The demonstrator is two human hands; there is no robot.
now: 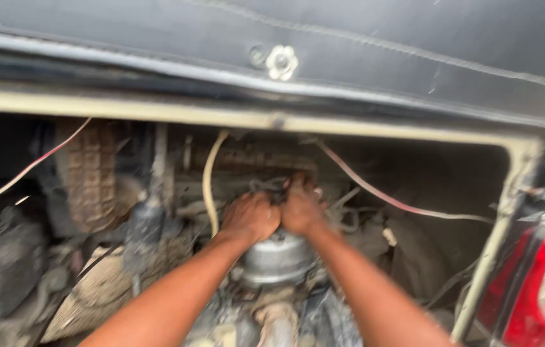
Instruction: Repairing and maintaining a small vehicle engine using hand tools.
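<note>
Both my arms reach into a dirty engine bay under a raised black lid. My left hand [250, 216] and my right hand [301, 207] are pressed together, fingers curled around a dark part or bundle [271, 187] right above a round silver metal housing [277, 258]. What exactly the fingers grip is blurred and partly hidden by the hands. The picture is motion-blurred.
A cream hose [208, 183] hangs left of the hands, and a pinkish cable [375, 191] runs off to the right. A brown ribbed cylinder [89, 173] stands at left. The lid's cream frame [234, 117] crosses overhead. A red tail light [539, 289] is at the lower right.
</note>
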